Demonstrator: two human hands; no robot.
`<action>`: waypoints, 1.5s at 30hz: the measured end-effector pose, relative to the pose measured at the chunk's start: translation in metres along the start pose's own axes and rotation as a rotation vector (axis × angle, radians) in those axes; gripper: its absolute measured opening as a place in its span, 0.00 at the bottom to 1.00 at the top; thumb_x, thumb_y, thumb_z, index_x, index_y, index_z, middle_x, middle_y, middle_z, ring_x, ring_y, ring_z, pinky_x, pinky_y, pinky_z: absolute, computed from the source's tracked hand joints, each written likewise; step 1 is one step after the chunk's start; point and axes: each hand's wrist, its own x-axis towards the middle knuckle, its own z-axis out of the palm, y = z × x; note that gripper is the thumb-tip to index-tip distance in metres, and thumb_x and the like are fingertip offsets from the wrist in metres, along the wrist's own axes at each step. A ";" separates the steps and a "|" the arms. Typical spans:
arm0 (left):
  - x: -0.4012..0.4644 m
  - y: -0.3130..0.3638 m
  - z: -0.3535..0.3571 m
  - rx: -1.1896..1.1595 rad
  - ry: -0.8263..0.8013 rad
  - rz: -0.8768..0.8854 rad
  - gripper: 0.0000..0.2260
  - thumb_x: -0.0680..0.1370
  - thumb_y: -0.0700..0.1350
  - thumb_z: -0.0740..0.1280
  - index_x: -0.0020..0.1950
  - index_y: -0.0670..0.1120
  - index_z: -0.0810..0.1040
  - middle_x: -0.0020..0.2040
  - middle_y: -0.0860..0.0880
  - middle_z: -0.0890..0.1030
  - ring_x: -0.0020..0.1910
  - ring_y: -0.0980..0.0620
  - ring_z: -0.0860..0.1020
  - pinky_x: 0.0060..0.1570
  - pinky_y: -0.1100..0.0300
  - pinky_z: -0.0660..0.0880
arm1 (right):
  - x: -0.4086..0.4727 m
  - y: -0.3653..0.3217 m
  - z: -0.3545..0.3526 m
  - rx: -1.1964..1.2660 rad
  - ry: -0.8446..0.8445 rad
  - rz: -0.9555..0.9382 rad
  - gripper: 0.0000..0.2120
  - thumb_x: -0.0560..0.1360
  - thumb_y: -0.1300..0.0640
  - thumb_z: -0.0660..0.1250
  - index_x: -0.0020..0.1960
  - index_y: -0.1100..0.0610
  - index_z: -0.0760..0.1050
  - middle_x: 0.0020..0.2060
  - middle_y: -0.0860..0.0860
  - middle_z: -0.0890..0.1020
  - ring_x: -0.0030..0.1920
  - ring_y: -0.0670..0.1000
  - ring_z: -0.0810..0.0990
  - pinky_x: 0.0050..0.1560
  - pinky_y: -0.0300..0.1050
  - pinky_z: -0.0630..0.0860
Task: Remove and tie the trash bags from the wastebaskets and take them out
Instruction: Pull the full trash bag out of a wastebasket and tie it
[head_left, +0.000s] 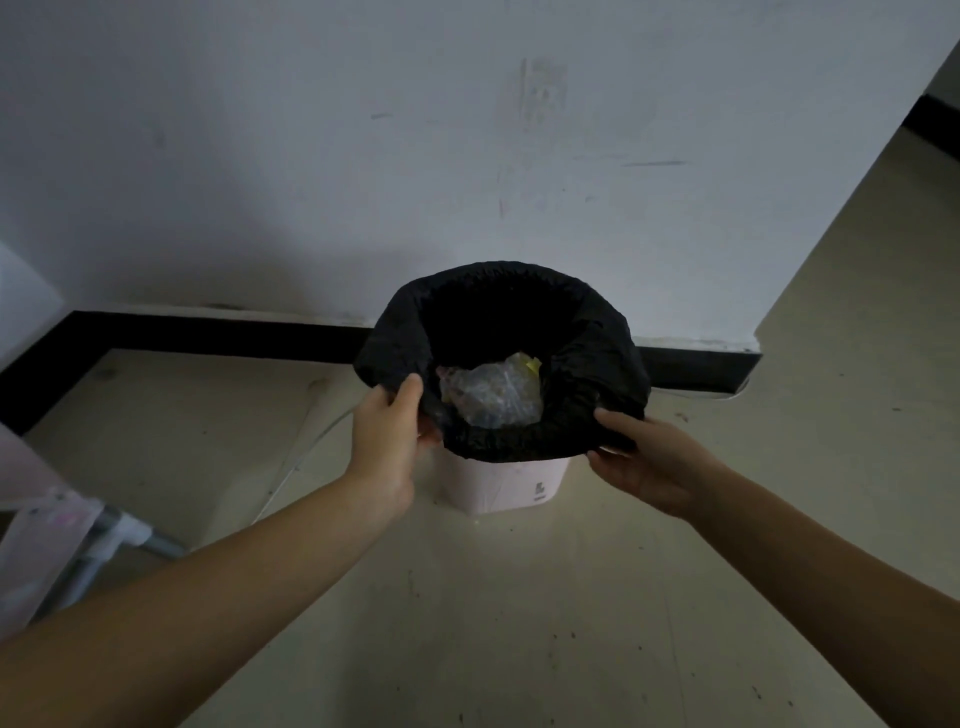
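The left hand (387, 434) pinches the near-left rim of the black trash bag (597, 364), thumb on top and fingers curled beneath the folded edge. The bag lines a pale pink wastebasket (511, 486) standing on the floor (519, 623) close to a white wall (467, 156) with a black baseboard (208, 338). Crumpled clear plastic waste (491, 397) lies inside. The right hand (652, 465) holds the near-right rim, its grip pinching the fold between thumb and fingers. Both forearms reach forward, converging. Bare floor surrounds the basket; a metal frame (119, 535) stands far left
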 end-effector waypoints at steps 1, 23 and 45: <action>-0.003 0.000 0.000 0.046 -0.019 -0.013 0.07 0.81 0.45 0.60 0.49 0.47 0.78 0.48 0.44 0.82 0.45 0.47 0.80 0.44 0.51 0.80 | -0.002 -0.001 0.002 -0.035 -0.004 0.005 0.08 0.75 0.63 0.66 0.53 0.60 0.73 0.44 0.57 0.80 0.41 0.52 0.81 0.30 0.40 0.80; 0.002 0.023 0.036 0.532 -0.239 0.282 0.12 0.80 0.37 0.57 0.53 0.42 0.80 0.51 0.51 0.78 0.53 0.55 0.75 0.57 0.68 0.69 | -0.010 -0.040 0.065 -0.714 -0.344 -0.413 0.24 0.75 0.60 0.66 0.67 0.51 0.62 0.57 0.49 0.76 0.54 0.47 0.78 0.52 0.36 0.77; 0.068 0.048 0.039 -0.268 -0.036 -0.041 0.14 0.76 0.31 0.55 0.51 0.46 0.75 0.45 0.45 0.79 0.42 0.48 0.78 0.34 0.59 0.79 | 0.012 -0.038 0.043 -1.126 -0.003 -0.683 0.15 0.75 0.67 0.56 0.51 0.56 0.78 0.45 0.50 0.80 0.52 0.52 0.77 0.56 0.47 0.75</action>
